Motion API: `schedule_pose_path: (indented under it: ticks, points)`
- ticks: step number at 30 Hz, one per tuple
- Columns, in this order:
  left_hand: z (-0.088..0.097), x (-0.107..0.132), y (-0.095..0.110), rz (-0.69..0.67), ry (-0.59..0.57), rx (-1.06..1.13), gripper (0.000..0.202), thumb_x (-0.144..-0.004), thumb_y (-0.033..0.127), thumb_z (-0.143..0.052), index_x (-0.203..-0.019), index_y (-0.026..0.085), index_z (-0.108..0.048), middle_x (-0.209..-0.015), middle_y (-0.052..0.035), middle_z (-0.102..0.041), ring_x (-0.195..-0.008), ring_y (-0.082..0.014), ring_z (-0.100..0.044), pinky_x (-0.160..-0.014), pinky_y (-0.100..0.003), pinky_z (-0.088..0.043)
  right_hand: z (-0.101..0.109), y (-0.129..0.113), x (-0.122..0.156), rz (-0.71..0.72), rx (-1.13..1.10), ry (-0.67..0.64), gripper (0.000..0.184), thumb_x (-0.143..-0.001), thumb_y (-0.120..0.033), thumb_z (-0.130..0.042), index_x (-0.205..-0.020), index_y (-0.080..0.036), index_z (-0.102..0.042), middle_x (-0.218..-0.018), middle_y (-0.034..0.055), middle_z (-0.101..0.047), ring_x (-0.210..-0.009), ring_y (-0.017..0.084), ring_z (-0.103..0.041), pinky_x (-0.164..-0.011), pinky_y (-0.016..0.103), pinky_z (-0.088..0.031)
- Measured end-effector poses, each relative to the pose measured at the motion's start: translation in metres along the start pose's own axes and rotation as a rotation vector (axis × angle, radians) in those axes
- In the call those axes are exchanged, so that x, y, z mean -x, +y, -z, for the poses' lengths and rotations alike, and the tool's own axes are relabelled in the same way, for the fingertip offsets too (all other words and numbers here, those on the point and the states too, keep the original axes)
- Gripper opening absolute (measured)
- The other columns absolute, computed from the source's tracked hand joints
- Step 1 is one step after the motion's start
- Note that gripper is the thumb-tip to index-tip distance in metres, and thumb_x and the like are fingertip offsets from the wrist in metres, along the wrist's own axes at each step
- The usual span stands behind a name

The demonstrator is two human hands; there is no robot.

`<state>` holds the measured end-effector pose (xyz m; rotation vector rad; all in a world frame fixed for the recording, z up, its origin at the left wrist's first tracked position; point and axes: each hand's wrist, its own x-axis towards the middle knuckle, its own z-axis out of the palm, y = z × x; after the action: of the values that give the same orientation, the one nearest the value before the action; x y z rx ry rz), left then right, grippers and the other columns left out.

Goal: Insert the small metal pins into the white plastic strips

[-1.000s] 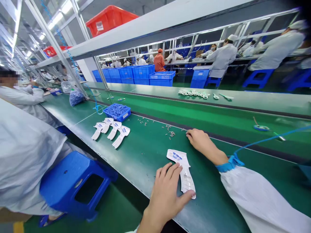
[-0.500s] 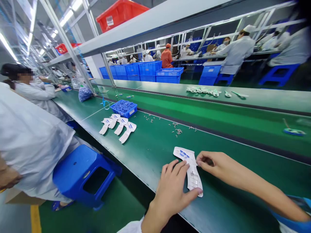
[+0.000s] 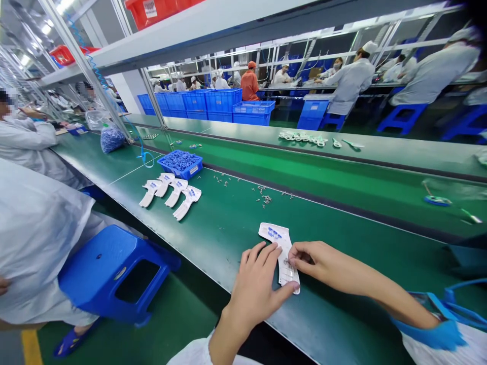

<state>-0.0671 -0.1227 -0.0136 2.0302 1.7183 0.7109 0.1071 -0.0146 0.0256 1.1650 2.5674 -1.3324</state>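
Observation:
A white gun-shaped plastic housing half point(image 3: 283, 263) lies on the green bench, with blue pieces in its upper end. My left hand point(image 3: 255, 284) rests over its left edge, fingers spread and thumb on the lower end. My right hand point(image 3: 310, 258) is closed in a pinch against the handle's inner face; whatever sits between the fingertips is too small to make out. Small metal screws point(image 3: 266, 199) lie scattered on the bench beyond the housing half.
Several similar white housing halves point(image 3: 186, 203) lie to the left, near a blue tray point(image 3: 194, 172) of small blue parts. A conveyor point(image 3: 236, 152) runs behind. A blue stool point(image 3: 99, 253) and a co-worker's white coat point(image 3: 38, 243) are at left. A shelf point(image 3: 213, 35) hangs above.
My right fingertips have moved from the housing half's right edge onto its inner face. My left hand stays on it. The view has shifted right.

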Motion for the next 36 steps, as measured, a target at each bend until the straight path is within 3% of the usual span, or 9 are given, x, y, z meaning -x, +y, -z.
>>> schedule_pose_path:
  ticks: [8, 14, 20, 28, 33, 36]
  points:
    - [-0.002, 0.0, -0.001, 0.003, 0.0, -0.003, 0.064, -0.086, 0.049, -0.067, -0.139, 0.021, -0.047, -0.148, -0.0046, -0.048, -0.138, -0.0299, -0.039, -0.112, -0.05, -0.035, -0.005, -0.005, 0.004, -0.06, 0.175, 0.061, 0.028, -0.097, -0.038, -0.038, -0.083, -0.021, -0.056, -0.075, 0.0026, -0.063, -0.064, 0.018, -0.05, -0.058, 0.028, -0.035]
    - [-0.001, -0.001, 0.0, -0.002, 0.007, 0.0, 0.064, -0.085, 0.05, -0.067, -0.14, 0.022, -0.046, -0.148, -0.0055, -0.049, -0.138, -0.0304, -0.04, -0.112, -0.049, -0.036, -0.01, 0.004, 0.0, -0.054, 0.149, 0.07, 0.019, -0.097, -0.035, -0.04, -0.088, -0.023, -0.052, -0.078, 0.0023, -0.067, -0.066, 0.019, -0.056, -0.059, 0.029, -0.036]
    - [0.0, -0.001, 0.001, 0.002, -0.002, -0.002, 0.065, -0.085, 0.048, -0.068, -0.14, 0.022, -0.046, -0.148, -0.0062, -0.048, -0.138, -0.031, -0.039, -0.111, -0.051, -0.036, -0.011, 0.014, -0.004, -0.05, -0.053, 0.079, 0.015, -0.093, -0.038, -0.048, -0.093, -0.023, -0.047, -0.075, 0.0011, -0.069, -0.069, 0.019, -0.063, -0.061, 0.029, -0.044]
    - [0.001, 0.001, -0.001, 0.01, 0.031, 0.017, 0.062, -0.09, 0.042, -0.063, -0.143, 0.019, -0.04, -0.148, -0.0096, -0.047, -0.137, -0.0291, -0.042, -0.111, -0.049, -0.038, -0.02, 0.014, -0.009, -0.269, -0.627, 0.094, 0.048, -0.08, -0.055, -0.068, -0.105, -0.019, -0.049, -0.079, 0.0032, -0.068, -0.073, 0.017, -0.067, -0.069, 0.029, -0.057]
    - [-0.002, 0.002, -0.003, 0.003, 0.049, 0.04, 0.061, -0.092, 0.044, -0.059, -0.144, 0.019, -0.038, -0.148, -0.0106, -0.048, -0.136, -0.0287, -0.043, -0.11, -0.049, -0.039, -0.022, 0.007, -0.011, -0.202, -0.637, 0.058, 0.043, -0.071, -0.056, -0.075, -0.08, -0.016, -0.06, -0.072, -0.001, -0.06, -0.067, 0.014, -0.062, -0.072, 0.03, -0.057]
    - [-0.003, 0.002, -0.004, -0.004, 0.056, 0.056, 0.062, -0.092, 0.044, -0.059, -0.145, 0.02, -0.037, -0.149, -0.0099, -0.046, -0.136, -0.0278, -0.043, -0.11, -0.049, -0.039, -0.021, -0.002, -0.007, -0.182, -0.716, 0.066, 0.043, -0.069, -0.055, -0.077, -0.08, -0.018, -0.059, -0.075, -0.0026, -0.059, -0.069, 0.014, -0.061, -0.074, 0.03, -0.057]
